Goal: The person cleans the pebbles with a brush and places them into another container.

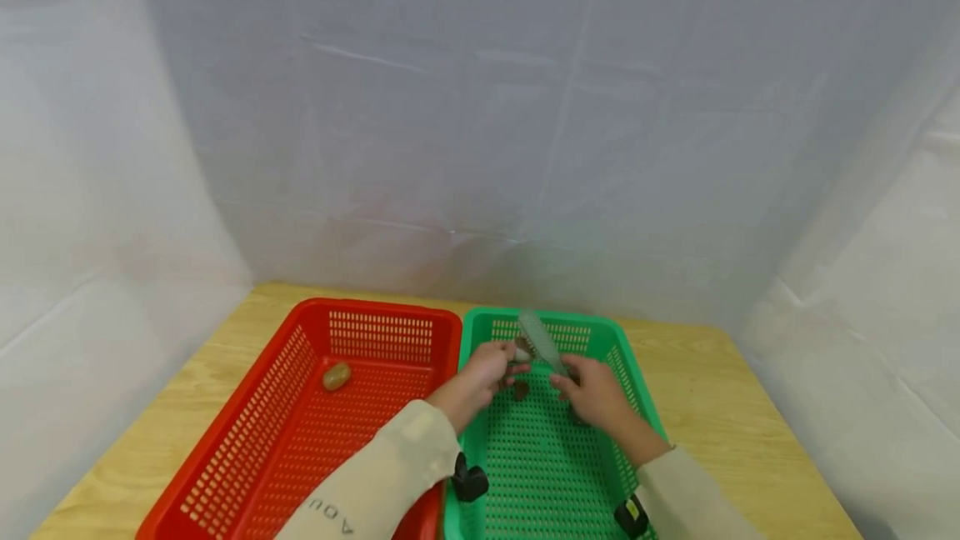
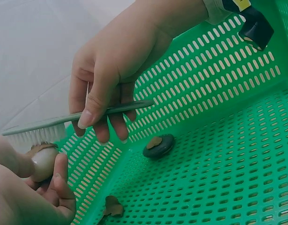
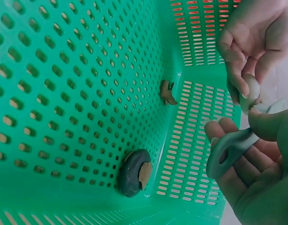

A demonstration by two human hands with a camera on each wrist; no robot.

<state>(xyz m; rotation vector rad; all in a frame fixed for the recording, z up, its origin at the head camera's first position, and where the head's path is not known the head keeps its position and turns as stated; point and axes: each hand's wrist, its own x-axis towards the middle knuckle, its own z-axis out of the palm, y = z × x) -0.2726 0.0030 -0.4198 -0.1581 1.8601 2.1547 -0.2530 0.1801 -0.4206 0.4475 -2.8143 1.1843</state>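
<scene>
My left hand (image 1: 486, 369) grips a smooth pale stone (image 2: 44, 165) over the far part of the green basket (image 1: 630, 357). Brown, dirt-like matter (image 2: 40, 147) clings to the stone's upper side. In my right hand (image 1: 597, 394) is a grey-green brush (image 1: 538, 338), pinched by its handle between thumb and fingers. The left wrist view shows the brush's pale bristles right at the stone's brown patch. Below the hands, a dark round stone (image 3: 133, 172) with a tan patch lies in the green basket, and a crumpled brown piece (image 3: 168, 92) lies near its end wall.
A red basket (image 1: 450, 332) stands against the green one on the left, with a tan stone (image 1: 337, 376) near its far left corner. Both sit on a wooden table (image 1: 697, 390). Pale sheeting (image 1: 480, 107) rises behind and on both sides.
</scene>
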